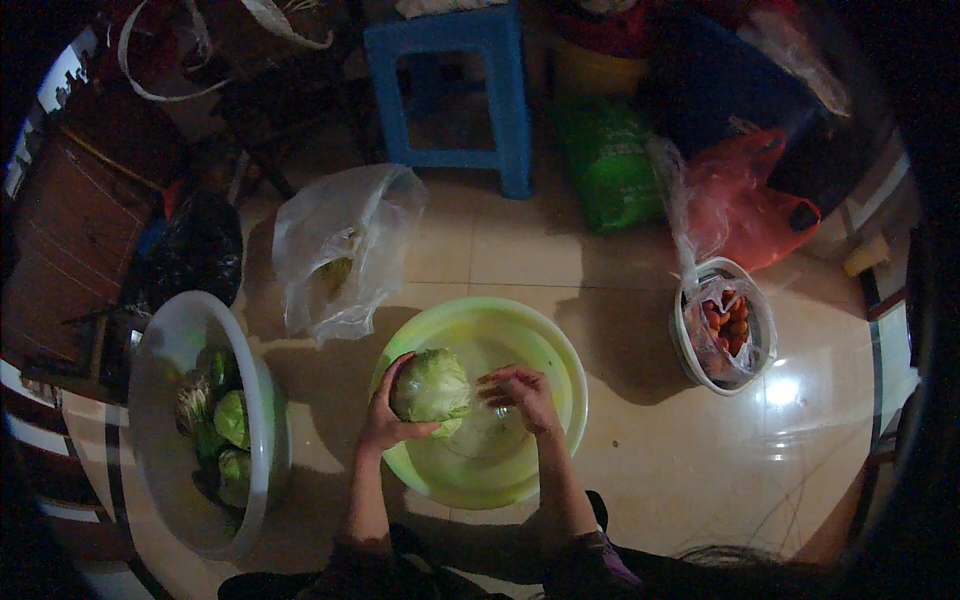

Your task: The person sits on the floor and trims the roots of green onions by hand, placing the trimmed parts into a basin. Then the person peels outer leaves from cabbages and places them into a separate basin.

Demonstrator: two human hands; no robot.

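Observation:
A pale green head of cabbage [431, 386] is held over the left part of a light green plastic basin [480, 487]. My left hand [390, 409] grips it from the left side, thumb below and fingers above. My right hand [523, 394] hovers over the basin, a little to the right of the cabbage. Its fingers are slightly bent, blurred and apart from the cabbage, with nothing plainly in them. The basin seems to hold clear water, with a small glint by the right fingers.
At left stands a large translucent tub [259, 450] with cabbages [232, 420] and other greens. A clear plastic bag [345, 247] lies beyond the basin. Rightward, a white container [679, 330] holds reddish produce [727, 319] near a red bag [739, 202]. A blue stool [517, 112] stands farther back.

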